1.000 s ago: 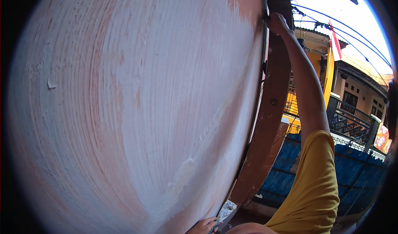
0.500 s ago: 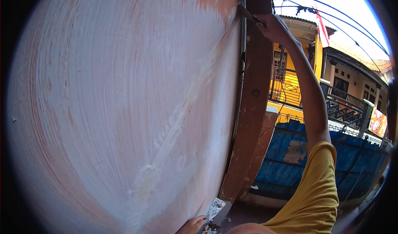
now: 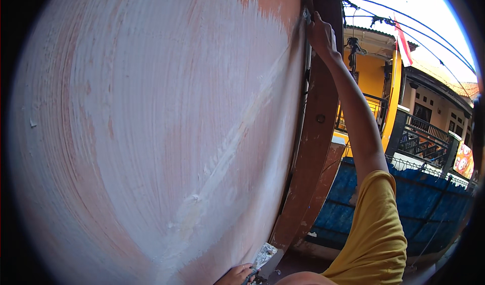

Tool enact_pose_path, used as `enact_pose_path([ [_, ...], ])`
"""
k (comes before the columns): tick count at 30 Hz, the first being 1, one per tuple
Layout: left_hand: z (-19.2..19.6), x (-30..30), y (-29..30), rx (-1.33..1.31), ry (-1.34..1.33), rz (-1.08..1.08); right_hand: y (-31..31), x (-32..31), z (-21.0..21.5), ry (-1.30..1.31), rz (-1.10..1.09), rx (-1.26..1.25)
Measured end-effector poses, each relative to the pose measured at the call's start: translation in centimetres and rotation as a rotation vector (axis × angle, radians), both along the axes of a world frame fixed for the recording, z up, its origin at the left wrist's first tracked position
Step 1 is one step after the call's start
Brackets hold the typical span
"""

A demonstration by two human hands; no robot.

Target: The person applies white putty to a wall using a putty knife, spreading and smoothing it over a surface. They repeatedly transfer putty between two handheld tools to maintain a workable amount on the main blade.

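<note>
My right hand is raised high at the wall's right edge, fingers closed around a putty knife. Little of that tool shows; the hand and the dark edge hide most of it. Beside the hand is the wall, smeared with whitish filler over an orange-pink base. A paler filled streak slants up across it. Low in the view, my left hand grips a second putty knife, its broad blade coated with white putty. The lower part of that hand is cut off by the frame.
A brown wooden post runs along the wall's right edge. Beyond it stand a blue sheet fence, a yellow house with a balcony railing, and a red-and-white flag. Dark cables cross overhead.
My right hand has moved in against the wall's edge, turning so that its putty knife is largely hidden. The whole view has shifted slightly. My left hand keeps its putty knife low down.
</note>
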State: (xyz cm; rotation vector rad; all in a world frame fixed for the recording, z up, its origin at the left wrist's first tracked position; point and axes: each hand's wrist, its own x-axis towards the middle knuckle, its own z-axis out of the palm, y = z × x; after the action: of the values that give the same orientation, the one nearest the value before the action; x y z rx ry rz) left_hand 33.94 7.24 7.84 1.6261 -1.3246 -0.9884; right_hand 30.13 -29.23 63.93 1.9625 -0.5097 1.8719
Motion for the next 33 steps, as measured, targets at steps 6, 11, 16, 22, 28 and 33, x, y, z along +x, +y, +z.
enact_pose_path([
  [6,-1.2,0.0,-0.4,-0.020,0.035,0.074,-0.6,1.3,-0.3,-0.013,-0.119,0.091],
  [11,-0.9,-0.1,-0.6,-0.027,0.039,0.081,-2.2,1.9,0.5,-0.047,-0.095,0.073],
  [16,-1.4,0.0,-0.8,-0.042,0.034,0.092,-3.5,2.8,1.1,-0.078,-0.050,0.047],
  [22,-5.6,0.7,-2.3,-0.256,-0.212,0.121,-3.8,1.7,2.2,-0.015,0.072,0.027],
  [28,-4.8,0.2,-1.9,-0.125,-0.026,0.154,-4.2,0.2,2.0,0.078,0.036,-0.003],
  [33,-1.4,0.6,-1.4,0.091,0.145,0.055,-3.4,1.5,1.1,0.025,-0.104,0.096],
])
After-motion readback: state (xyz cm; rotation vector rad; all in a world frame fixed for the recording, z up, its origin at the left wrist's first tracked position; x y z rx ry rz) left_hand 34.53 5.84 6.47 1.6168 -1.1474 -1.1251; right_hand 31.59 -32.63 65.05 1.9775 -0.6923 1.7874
